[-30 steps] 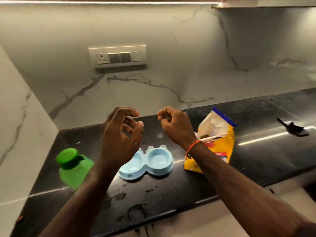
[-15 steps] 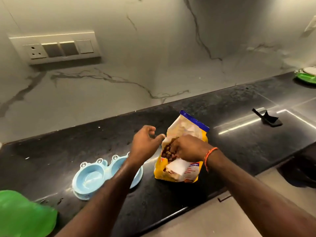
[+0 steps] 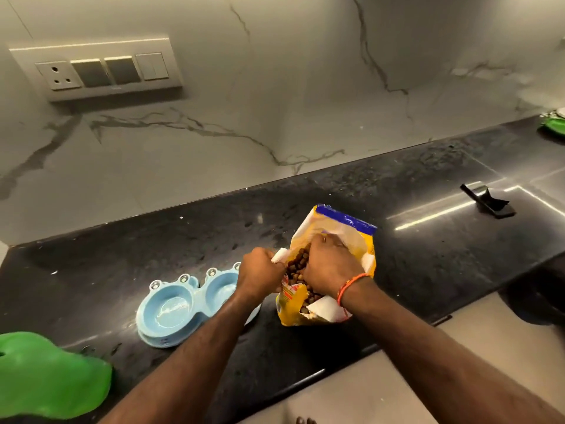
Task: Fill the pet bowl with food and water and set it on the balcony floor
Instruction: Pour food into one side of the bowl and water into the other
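Note:
A light blue double pet bowl (image 3: 171,310) sits on the black counter (image 3: 397,270), both wells without food. To its right stands a yellow pet food bag (image 3: 345,228) with a blue top edge, torn open, brown kibble (image 3: 298,264) showing inside. My left hand (image 3: 260,272) grips the bag's left edge. My right hand (image 3: 331,267) is inside the bag's opening, fingers curled down into the kibble.
A green container (image 3: 46,371) sits at the near left of the counter. A small black object (image 3: 489,203) lies on the counter at the right. Another green item (image 3: 555,125) is at the far right. A switch panel (image 3: 101,68) is on the marble wall.
Both hands came down from mid-air to the bag. My left hand has taken hold of its edge and my right hand has gone deeper into the kibble.

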